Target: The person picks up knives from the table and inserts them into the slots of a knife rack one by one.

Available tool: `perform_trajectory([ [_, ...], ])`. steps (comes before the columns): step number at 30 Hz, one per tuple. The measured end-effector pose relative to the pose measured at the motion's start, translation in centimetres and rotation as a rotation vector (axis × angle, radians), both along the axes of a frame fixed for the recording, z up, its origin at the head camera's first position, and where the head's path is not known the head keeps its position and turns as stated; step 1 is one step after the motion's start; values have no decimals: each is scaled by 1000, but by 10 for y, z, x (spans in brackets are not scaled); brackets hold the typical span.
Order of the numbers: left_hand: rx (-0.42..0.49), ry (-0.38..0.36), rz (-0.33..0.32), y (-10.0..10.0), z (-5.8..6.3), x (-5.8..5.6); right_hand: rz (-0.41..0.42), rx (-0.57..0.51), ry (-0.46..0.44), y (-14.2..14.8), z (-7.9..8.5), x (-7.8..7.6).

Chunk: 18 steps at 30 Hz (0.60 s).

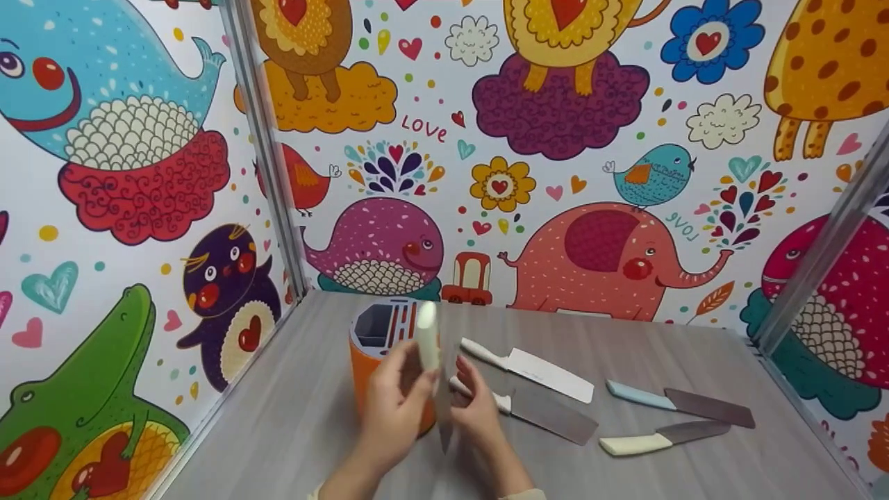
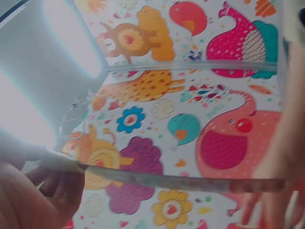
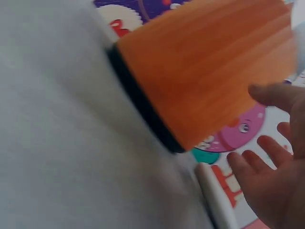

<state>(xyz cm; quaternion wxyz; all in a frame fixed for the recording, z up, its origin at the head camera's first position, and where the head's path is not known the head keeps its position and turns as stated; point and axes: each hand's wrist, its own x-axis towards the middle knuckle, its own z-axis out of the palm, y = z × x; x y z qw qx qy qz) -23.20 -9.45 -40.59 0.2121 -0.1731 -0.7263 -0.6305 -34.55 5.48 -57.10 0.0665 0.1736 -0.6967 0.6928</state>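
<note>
Left hand [image 1: 397,399] grips knife [image 1: 443,403]; right hand [image 1: 478,408] loose, holding nothing.
Knife between hands, orange holder [image 1: 364,375] just beyond left; seems a positioning step, next move calls for steady grip, clear of right.

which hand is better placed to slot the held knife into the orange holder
Likely the left hand: it grips the knife and, in the head view, looks nearer the orange holder. The right hand grips nothing.
</note>
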Motion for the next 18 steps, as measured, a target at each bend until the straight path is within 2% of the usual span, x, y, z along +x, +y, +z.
perform_trajectory([
  [3, 85, 11, 61, -11, 8, 5, 42, 77, 7, -6, -5, -1],
  [7, 149, 49, 117, -20, 16, 13, 58, 107, 6, -13, -5, 0],
  [12, 147, 114, 169, -27, 23, 21, 71, 121, -16, -25, -5, 0],
  [18, 112, 94, 239, -29, 31, 30, 41, 98, 3, -34, -6, -3],
])
